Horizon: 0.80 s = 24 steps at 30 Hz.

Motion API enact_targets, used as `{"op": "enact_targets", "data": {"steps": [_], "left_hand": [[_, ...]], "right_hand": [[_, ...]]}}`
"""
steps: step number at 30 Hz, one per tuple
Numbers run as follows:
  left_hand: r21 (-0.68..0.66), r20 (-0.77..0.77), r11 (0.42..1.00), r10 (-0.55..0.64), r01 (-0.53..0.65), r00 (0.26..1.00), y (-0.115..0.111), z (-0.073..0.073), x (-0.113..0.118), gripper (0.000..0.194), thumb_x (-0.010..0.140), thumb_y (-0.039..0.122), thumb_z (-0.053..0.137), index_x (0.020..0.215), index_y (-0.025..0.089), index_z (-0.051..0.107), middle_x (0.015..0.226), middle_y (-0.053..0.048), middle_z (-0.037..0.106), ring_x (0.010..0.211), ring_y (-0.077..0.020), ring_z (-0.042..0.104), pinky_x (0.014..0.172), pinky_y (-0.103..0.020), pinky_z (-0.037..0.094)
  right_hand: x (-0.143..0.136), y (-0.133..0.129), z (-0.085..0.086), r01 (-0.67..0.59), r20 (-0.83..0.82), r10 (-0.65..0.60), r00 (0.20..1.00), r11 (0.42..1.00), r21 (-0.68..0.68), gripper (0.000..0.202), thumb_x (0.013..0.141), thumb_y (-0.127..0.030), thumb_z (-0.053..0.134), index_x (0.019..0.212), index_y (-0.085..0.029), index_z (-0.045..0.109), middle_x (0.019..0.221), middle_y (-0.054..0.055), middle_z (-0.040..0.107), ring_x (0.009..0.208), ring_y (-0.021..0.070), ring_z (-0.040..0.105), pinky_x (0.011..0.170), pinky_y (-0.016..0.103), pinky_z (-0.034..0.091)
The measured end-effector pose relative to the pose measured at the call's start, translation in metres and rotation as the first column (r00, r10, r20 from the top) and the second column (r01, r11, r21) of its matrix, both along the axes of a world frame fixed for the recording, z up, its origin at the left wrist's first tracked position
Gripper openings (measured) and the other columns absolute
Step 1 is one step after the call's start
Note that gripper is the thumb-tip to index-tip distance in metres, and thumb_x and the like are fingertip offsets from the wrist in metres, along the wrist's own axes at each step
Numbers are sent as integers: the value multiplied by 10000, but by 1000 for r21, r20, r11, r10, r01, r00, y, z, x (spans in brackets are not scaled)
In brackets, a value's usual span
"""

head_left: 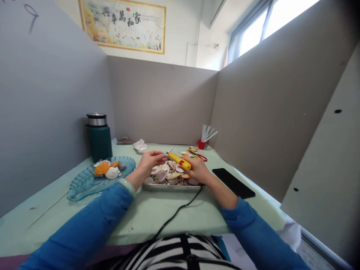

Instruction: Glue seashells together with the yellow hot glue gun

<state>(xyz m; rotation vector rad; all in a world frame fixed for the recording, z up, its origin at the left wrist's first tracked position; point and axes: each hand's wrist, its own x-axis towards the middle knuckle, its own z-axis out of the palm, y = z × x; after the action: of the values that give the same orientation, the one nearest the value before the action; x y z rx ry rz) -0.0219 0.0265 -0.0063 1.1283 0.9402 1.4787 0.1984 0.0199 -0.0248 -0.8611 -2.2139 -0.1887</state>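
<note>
My right hand [198, 169] is wrapped around a yellow hot glue gun [176, 159] with a red switch. A black cord [180, 208] trails from below that hand toward me. The gun's tip points left, close to the fingertips of my left hand [152, 162]. Those fingers are pinched together, and whatever they hold is too small and hidden to make out. Both hands are over a shallow metal tray [171, 187] heaped with seashells [165, 174], which they partly cover.
A blue shell-shaped dish [81, 184] with shells and a green bottle [99, 140] stand left. At right are a black flat object [233, 182], red-handled scissors [201, 156] and a red cup [201, 144] of white sticks. Grey partitions [163, 101] enclose the table.
</note>
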Motion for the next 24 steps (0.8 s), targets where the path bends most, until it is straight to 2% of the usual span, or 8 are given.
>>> {"op": "enact_targets", "data": {"steps": [16,24], "left_hand": [[35,-2,999,6,-6,1000,1,0,-1,190,624,73,717,735,93,565,628,-59,649,590,-150,656,656,-278,541],[48,-52,999,26,-24,998,3,-2,-3,199,622,92,709,745,99,552,644,-51,643,584,-139,644,609,-254,524]], "right_hand": [[0,1,0,-63,14,63,998,998,-5,173,804,-253,567,964,-196,600,814,41,654,709,156,570,632,233,375],[1,2,-1,-71,19,71,997,997,-17,231,786,-229,586,1014,-203,598,854,42,670,759,169,592,667,244,392]]}}
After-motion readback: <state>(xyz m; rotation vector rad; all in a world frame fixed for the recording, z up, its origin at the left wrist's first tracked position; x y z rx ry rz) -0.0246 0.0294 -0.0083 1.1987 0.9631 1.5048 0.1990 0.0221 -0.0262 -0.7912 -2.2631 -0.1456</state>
